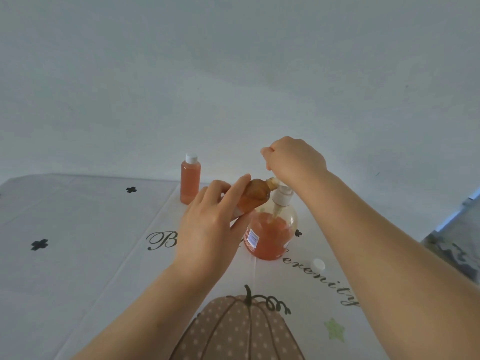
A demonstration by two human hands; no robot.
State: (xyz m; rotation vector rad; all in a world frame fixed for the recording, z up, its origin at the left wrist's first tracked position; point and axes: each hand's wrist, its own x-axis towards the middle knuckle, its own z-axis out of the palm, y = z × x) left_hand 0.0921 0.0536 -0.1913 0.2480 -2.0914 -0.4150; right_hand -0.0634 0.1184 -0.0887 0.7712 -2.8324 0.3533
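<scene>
— How many bottles were there?
— Three: a capped bottle, a tilted bottle and a pump bottle. Two small, one large.
— And caps?
— Two white ones: a fitted cap and a loose cap. One pump head besides.
— Hands?
— Two, a left hand and a right hand.
— And prints on the cloth?
— One pumpkin, one green star, and three black clovers that showed whole.

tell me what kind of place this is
Probably a home tabletop: a pumpkin-print tablecloth, a pump soap bottle and a small capped bottle on it, a plain wall behind.
</scene>
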